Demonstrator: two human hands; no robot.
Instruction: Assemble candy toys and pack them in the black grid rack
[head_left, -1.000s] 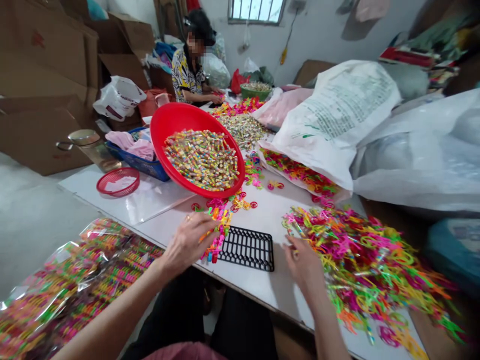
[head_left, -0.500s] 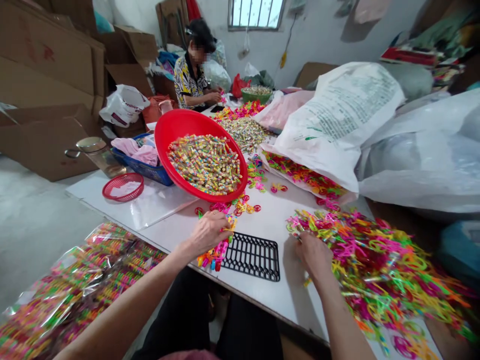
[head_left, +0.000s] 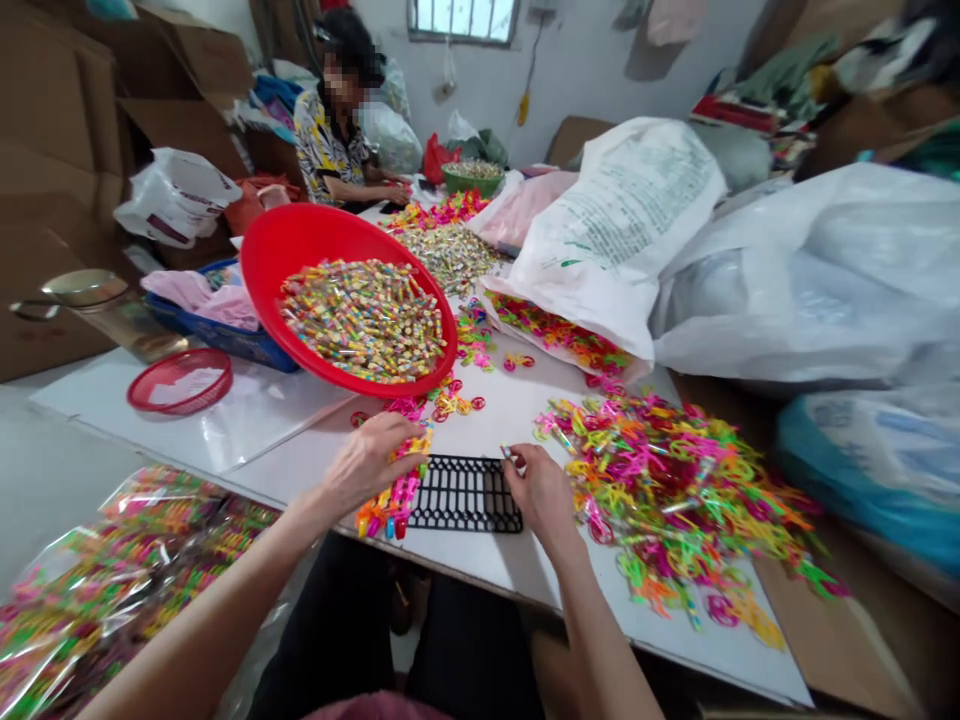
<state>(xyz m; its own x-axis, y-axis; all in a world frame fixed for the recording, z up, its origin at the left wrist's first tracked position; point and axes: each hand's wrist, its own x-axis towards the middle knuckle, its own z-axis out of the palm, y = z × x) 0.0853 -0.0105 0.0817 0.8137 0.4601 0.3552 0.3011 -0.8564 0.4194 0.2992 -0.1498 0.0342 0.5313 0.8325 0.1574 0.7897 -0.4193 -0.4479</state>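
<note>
A black plastic rack [head_left: 465,495] with long slots lies flat on the table. Brightly coloured plastic pieces [head_left: 405,490] fill its left end, some with rounded ends poking out toward the table edge. My left hand [head_left: 371,460] rests over these pieces, thumb and fingers a little apart; whether it grips one cannot be told. At the rack's upper right corner, my right hand [head_left: 538,488] pinches a small pale stick-like piece [head_left: 507,453] between thumb and fingertips. Its lower part is hidden by the fingers. Right of this hand spreads a heap of coloured plastic pieces [head_left: 675,480].
A tilted red basin [head_left: 262,265] holds many small wrapped sticks. Beside it are a blue basket [head_left: 262,345], a small red basket [head_left: 136,400] and a glass jar [head_left: 127,318]. A white sack [head_left: 600,220] spills pieces. Packed bags [head_left: 142,570] lie lower left. Another person [head_left: 337,130] sits opposite.
My right hand has moved left from the heap to the rack's right end, carrying a small piece. My left hand stays over the rack's filled end. The view has turned slightly right.
</note>
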